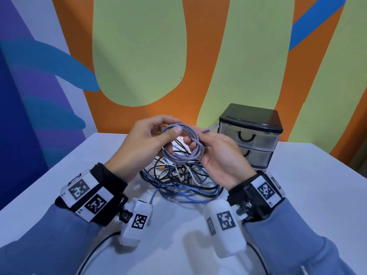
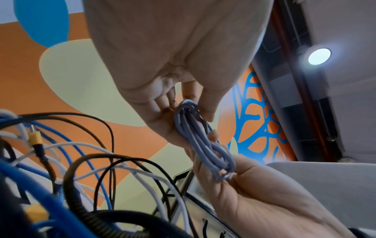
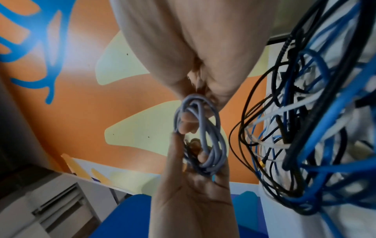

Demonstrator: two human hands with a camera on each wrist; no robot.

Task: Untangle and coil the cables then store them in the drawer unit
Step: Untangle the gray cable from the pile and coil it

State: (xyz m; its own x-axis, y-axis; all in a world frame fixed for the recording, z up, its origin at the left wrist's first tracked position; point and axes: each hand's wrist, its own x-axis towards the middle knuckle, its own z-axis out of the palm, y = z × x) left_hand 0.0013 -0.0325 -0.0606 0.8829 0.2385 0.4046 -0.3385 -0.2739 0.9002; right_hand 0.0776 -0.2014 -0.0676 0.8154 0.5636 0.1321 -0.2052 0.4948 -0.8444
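Grey cable (image 1: 183, 142) is coiled into a small loop, held in the air between both hands above the worktop (image 1: 49, 187). Left hand (image 1: 148, 144) pinches the coil at its 10 o'clock side, thumb on top, fingers curled behind. Right hand (image 1: 217, 155) is clamped on the 3 o'clock side, fingers hooked through the loop. Clear plug (image 1: 212, 127) sticks out at 2 o'clock, toward the drawer unit (image 1: 251, 135). Unit sits at 2 o'clock of the hands, near them; all visible drawers closed. Tangle (image 1: 178, 179) of blue, black and white cables lies on the worktop under the hands, at 6 o'clock of the coil.
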